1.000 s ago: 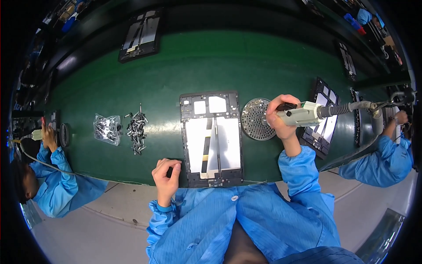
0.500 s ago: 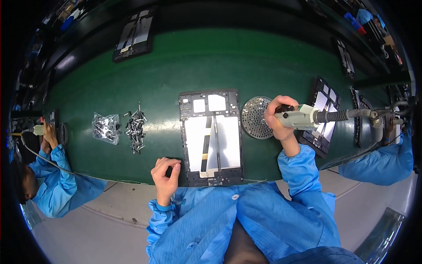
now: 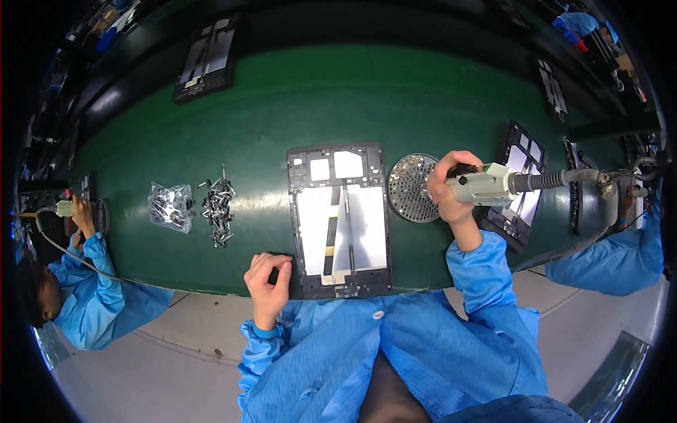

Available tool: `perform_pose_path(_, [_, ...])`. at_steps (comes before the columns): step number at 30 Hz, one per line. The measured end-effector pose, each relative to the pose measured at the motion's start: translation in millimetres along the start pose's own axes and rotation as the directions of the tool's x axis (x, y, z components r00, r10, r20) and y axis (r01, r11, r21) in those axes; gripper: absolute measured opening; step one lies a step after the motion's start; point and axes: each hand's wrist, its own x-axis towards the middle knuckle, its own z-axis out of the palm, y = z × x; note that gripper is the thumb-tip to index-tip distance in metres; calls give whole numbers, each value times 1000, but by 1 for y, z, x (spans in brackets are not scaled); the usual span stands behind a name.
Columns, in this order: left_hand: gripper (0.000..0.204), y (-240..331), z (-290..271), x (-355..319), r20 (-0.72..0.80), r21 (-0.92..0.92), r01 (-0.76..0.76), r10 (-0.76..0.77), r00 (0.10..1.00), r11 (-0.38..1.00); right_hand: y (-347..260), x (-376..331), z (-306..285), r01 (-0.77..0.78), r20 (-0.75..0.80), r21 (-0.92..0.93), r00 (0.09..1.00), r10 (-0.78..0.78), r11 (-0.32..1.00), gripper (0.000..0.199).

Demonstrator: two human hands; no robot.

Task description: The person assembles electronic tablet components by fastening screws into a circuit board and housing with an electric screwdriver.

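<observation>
A flat tablet-like housing (image 3: 379, 233) with a black frame and pale inner panels lies at the table's near edge in front of me. Beside its lower left corner rests my left hand (image 3: 268, 282), fingers curled and nothing visible in them. My right hand (image 3: 451, 190) is wrapped round a pale, corded electric screwdriver (image 3: 486, 185), whose tip is hidden by the hand. The grip is over the right edge of a round metal screw tray (image 3: 409, 189) full of small holes, which stands just right of the housing.
Left on the green table (image 3: 268, 106) are a clear bag of small dark parts (image 3: 171, 207) and a loose pile of them (image 3: 218, 211). Another housing (image 3: 518, 187) leans at right, behind the screwdriver's cable (image 3: 564, 178). One more (image 3: 206, 60) lies far back. Co-workers sit either side.
My right hand and the screwdriver have shifted slightly right. The housing at the far back has slid a little to the left. My left hand has barely moved.
</observation>
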Motion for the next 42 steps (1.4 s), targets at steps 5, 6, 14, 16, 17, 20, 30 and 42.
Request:
perform_pose_path(5, [3,1,0,-1,-14,-3,-7,7,1000,1000,0,-2,2,20,-8,-26,1000,-20,999,59])
perform_pose_path(6, [3,1,0,-1,-13,-4,-8,8,1000,1000,-1,1,3,29,-22,-28,999,-30,999,61])
perform_pose_path(14, [3,1,0,-3,-27,-5,-23,23,999,1000,-5,6,7,-1,-95,87,995,9,996,67])
perform_pose_path(16, [3,1,0,-3,-27,-3,-26,26,999,1000,-6,7,6,9,-96,92,995,0,996,65])
perform_pose_path(17, [3,1,0,-3,-27,-3,-24,24,999,1000,-6,7,6,12,-96,91,995,-3,996,65])
perform_pose_path(20, [3,0,0,-2,-25,-4,-26,26,999,1000,-9,8,8,-11,-95,19,995,13,1000,65])
perform_pose_path(30, [3,1,-9,2,-125,13,-65,66,990,998,-23,8,6,-13,-149,-32,989,8,999,63])
perform_pose_path(42, [9,-37,-63,16,-359,359,267,-132,924,894,-46,19,25,22,-195,76,981,-7,997,58])
